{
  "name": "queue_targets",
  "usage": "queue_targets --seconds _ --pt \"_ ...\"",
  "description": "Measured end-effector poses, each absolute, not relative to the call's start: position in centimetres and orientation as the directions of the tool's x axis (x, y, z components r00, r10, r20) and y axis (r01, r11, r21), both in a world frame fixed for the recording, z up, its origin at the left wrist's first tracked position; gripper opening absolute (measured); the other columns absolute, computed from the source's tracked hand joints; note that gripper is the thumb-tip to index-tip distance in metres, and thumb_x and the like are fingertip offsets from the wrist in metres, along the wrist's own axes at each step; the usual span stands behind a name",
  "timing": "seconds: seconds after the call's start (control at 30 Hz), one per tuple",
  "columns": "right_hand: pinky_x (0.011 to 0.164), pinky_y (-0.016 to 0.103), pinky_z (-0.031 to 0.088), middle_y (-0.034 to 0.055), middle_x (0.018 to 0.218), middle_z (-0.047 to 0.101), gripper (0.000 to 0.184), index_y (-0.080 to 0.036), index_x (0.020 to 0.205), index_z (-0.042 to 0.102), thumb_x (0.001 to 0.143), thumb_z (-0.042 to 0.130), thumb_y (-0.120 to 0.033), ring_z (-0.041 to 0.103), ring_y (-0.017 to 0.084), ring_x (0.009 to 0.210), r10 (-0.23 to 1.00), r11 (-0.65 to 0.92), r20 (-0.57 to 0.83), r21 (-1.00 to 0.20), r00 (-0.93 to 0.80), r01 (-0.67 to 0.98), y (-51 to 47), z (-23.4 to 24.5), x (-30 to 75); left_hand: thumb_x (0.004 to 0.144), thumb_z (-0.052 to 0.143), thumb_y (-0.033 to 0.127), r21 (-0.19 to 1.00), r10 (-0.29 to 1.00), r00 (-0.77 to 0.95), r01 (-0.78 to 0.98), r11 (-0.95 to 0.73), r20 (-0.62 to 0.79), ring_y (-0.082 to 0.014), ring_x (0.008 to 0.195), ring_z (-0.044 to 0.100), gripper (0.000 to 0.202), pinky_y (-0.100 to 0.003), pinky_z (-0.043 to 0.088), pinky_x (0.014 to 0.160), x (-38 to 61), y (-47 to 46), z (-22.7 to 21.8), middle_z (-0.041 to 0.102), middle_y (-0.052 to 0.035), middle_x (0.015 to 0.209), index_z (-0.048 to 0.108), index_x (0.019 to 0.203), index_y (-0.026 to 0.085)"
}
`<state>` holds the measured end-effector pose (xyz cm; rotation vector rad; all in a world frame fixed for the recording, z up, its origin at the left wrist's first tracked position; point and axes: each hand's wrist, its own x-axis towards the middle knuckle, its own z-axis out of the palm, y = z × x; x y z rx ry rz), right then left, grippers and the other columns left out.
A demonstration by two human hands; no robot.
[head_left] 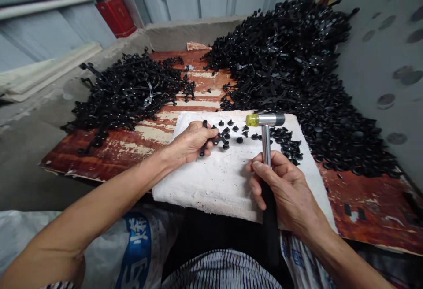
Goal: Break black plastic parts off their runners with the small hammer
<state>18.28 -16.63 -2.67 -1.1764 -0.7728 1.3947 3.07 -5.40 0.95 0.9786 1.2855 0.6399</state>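
Observation:
My right hand is closed round the handle of a small hammer with a silver head and a yellow tip, held upright over a white pad. On the pad's far part, my left hand pinches a black plastic sprue piece. Several small black round parts lie loose on the pad between the two hands, and more are gathered just right of the hammer shaft.
The pad lies on a worn red board. A heap of black sprue frames sits at the left, a much larger heap of black parts at the right. A white woven sack lies near my lap; a red box stands behind.

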Motion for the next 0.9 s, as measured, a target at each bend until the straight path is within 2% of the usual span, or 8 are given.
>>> queue_targets --seconds 0.13,0.43,0.7,0.9 --pt "0.028 0.015 0.034 -0.0056 0.063 0.062 0.031 -0.02 0.081 0.051 0.073 0.075 -0.039 0.042 0.005 0.032 0.968 -0.186 -0.231 -0.92 0.094 -0.346 -16.6 -2.7 18.4 0.087 0.055 0.003 0.89 0.875 0.168 0.127 0.437 -0.454 -0.0022 0.033 0.036 0.025 -0.014 0.021 0.03 3.2 -5.0 0.3 0.048 0.0046 0.051 0.046 0.069 0.017" --pt "0.028 0.016 0.035 -0.006 0.061 0.06 0.029 -0.021 0.082 0.053 0.074 0.075 -0.039 0.042 0.006 0.034 0.968 -0.19 -0.236 -0.917 0.091 -0.351 -16.8 -2.9 18.7 0.086 0.056 0.003 0.905 0.898 0.135 0.144 0.4 -0.419 -0.0014 0.034 0.036 0.024 -0.014 0.019 0.029 3.8 -4.9 0.0 0.051 0.0027 0.053 0.049 0.068 0.015" --pt "0.029 0.016 0.035 -0.0053 0.062 0.06 0.029 -0.021 0.082 0.052 0.076 0.074 -0.039 0.042 0.006 0.035 0.968 -0.192 -0.235 -0.92 0.09 -0.342 -16.8 -3.0 18.8 0.086 0.056 0.001 0.907 0.901 0.112 0.098 0.409 -0.418 -0.0014 0.032 0.036 0.027 -0.014 0.019 0.029 3.8 -4.8 -0.3 0.048 0.0041 0.049 0.049 0.065 0.015" --pt "0.029 0.017 0.035 -0.0054 0.061 0.059 0.028 -0.021 0.082 0.052 0.076 0.073 -0.039 0.042 0.006 0.034 0.966 -0.201 -0.242 -0.924 0.091 -0.324 -16.9 -2.9 18.8 0.087 0.055 0.0 0.906 0.899 0.117 0.078 0.415 -0.422 -0.0013 0.032 0.035 0.028 -0.015 0.018 0.03 4.0 -4.7 -0.3 0.051 0.0022 0.05 0.049 0.064 0.015"
